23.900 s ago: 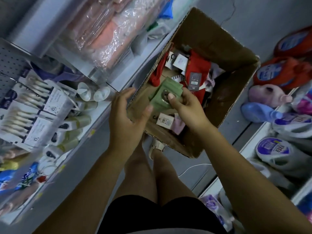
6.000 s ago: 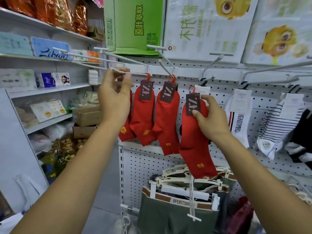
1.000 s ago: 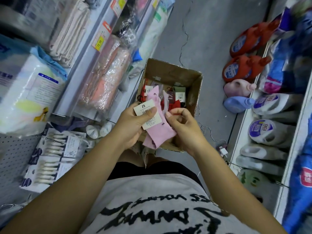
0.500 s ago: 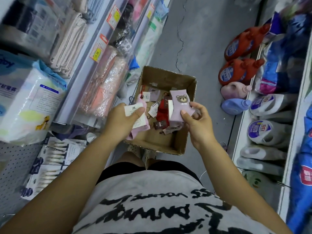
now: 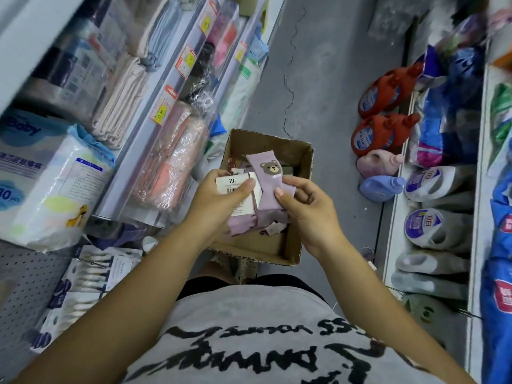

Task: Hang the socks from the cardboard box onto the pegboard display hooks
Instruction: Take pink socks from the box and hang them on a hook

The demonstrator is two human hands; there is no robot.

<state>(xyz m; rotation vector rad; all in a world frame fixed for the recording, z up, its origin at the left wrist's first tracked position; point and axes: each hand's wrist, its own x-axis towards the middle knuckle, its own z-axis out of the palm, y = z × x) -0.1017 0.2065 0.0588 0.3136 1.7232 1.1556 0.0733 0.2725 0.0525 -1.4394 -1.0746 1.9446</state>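
An open cardboard box [image 5: 303, 173] stands on the grey floor between two shelf rows, with a few socks left inside. Above it, my left hand [image 5: 219, 200] holds a pink sock pack [image 5: 241, 221] by its white ZL label, thumb on top. My right hand [image 5: 307, 206] pinches a lilac sock with a brown bear face [image 5: 268, 178], laid against the pack in the left hand. A piece of pegboard [image 5: 19, 275] shows at the lower left; its sock hooks are out of view.
On the left, shelves hold a diaper pack [image 5: 41, 173], folded cloths and wrapped goods, with cotton swab packs [image 5: 83, 284] hanging low. On the right, red, pink and blue detergent bottles [image 5: 379, 134] stand on the floor edge and low shelf. A cracked concrete aisle runs ahead.
My right hand has brought the bear sock from over the box to the pink pack in my left hand. Both hands now meet above the box.
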